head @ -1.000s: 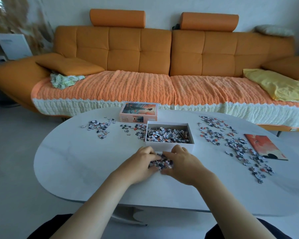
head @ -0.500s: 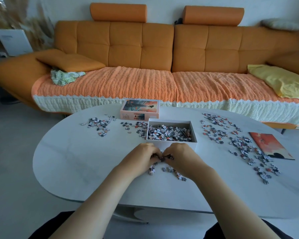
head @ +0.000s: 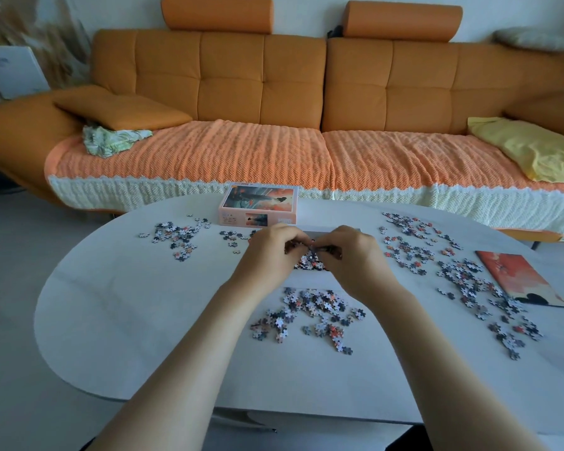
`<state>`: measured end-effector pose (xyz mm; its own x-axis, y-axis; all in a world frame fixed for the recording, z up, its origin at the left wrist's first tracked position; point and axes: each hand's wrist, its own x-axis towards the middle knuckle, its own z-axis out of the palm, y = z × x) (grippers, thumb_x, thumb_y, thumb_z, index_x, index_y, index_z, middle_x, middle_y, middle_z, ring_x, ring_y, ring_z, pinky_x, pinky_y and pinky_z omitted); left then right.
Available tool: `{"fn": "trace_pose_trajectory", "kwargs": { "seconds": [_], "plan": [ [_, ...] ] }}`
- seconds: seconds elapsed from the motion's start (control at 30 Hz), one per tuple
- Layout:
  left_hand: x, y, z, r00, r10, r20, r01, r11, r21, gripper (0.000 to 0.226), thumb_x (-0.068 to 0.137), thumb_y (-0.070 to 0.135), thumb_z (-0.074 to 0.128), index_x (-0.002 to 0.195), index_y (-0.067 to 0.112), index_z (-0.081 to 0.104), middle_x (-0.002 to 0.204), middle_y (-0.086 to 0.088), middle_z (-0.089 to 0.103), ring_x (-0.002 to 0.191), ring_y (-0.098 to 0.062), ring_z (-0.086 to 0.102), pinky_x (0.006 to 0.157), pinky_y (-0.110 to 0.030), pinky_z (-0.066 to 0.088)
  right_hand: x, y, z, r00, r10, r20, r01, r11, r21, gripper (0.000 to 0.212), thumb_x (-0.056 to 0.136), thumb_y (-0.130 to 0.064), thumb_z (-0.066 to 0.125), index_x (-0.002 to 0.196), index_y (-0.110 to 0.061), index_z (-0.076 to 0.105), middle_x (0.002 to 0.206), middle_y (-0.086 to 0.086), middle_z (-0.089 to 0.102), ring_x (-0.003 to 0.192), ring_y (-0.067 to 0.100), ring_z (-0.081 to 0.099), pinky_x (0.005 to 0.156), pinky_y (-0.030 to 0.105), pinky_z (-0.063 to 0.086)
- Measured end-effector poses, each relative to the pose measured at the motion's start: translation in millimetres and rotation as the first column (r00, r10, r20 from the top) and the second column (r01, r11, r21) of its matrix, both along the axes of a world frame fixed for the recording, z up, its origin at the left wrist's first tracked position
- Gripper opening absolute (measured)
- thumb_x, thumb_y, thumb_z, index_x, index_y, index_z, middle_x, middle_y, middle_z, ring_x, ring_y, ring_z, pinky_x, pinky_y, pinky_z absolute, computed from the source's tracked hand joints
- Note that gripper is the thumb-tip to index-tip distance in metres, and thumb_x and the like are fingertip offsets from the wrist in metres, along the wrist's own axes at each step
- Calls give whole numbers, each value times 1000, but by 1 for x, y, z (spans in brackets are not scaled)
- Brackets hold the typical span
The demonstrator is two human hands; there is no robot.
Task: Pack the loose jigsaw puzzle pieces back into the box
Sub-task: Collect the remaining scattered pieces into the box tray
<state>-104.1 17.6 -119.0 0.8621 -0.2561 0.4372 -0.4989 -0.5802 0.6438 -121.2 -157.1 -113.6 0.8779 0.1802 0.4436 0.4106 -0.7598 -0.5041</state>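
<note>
The open white box (head: 310,277) sits mid-table, mostly hidden behind my hands, with puzzle pieces inside. My left hand (head: 271,255) and my right hand (head: 352,255) are held together above it, fingers curled around a handful of puzzle pieces (head: 311,249). A loose pile of pieces (head: 310,315) lies on the table just in front of the box. More pieces are scattered at the left (head: 176,234) and in a long spread at the right (head: 450,271).
The picture lid (head: 258,209) stands behind the box. An orange reference print (head: 518,278) lies at the right of the white oval table (head: 127,304). An orange sofa (head: 274,92) runs along the far side.
Both hands rose from the table in front of the box, lifting a handful of pieces over the box. A scatter of pieces stayed behind on the table.
</note>
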Motion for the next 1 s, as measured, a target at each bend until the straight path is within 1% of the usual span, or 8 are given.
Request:
{"fn": "trace_pose_trajectory", "kwargs": {
  "seconds": [0.17,0.27,0.37,0.5,0.7,0.8,0.9,1.0],
  "plan": [
    [20,-4,-19,1000,-14,-10,15,990,140,23,91,11,64,112,18,73,104,1,71,93,-14,64,82,-26,50,10,0,-8,969,-113,-218,72,980,-185,26,94,-21,58,115,-29,70,101,2,73,90,22,63,77,32,52],
    [24,-3,-21,999,-51,8,49,984,173,24,95,14,60,115,17,72,103,1,72,93,-14,64,83,-32,52,11,-5,-6,967,-151,-205,111,975,-193,32,96,-20,54,123,-33,66,106,-1,73,86,15,64,69,24,47],
    [21,-1,-19,995,-63,80,42,970,238,19,95,19,59,107,17,74,100,4,68,95,-16,60,85,-35,48,6,-4,-4,985,-80,-151,53,983,-173,31,94,-18,51,113,-32,72,93,-5,74,62,6,57,55,23,43],
    [14,2,-23,996,-94,1,83,888,451,28,98,34,46,100,24,72,100,11,65,97,-13,56,98,-40,35,0,-5,-12,960,7,-279,-81,964,-254,27,94,-29,44,94,-27,71,66,-1,64,58,17,56,60,39,52],
    [-1,9,-22,992,-115,46,100,965,243,21,94,21,56,106,22,73,112,12,62,106,-11,56,98,-33,42,-11,-16,-10,993,50,-104,-65,988,-140,29,90,-13,55,110,-26,73,110,-9,69,104,12,60,92,29,50],
    [-15,16,-18,989,-108,101,82,968,238,12,90,19,60,93,22,71,97,14,60,97,-7,53,89,-30,46,-22,-17,-7,996,83,-23,-85,986,-144,29,86,-5,58,102,-23,75,100,-9,69,93,9,61,82,25,51],
    [-28,24,-16,983,-154,103,114,942,317,7,87,21,64,87,23,71,88,16,58,92,-6,47,80,-30,47,-39,-16,-5,982,115,-150,-139,977,-163,31,87,-8,55,102,-27,74,100,-13,70,86,4,62,79,24,52],
    [-38,30,-14,961,-198,191,109,911,397,8,83,22,67,84,25,74,87,13,59,88,-9,48,81,-29,41,-51,-16,-14,964,114,-238,-180,945,-274,32,88,-17,56,112,-32,71,119,-17,65,104,7,59,92,28,50]
  ]
}}
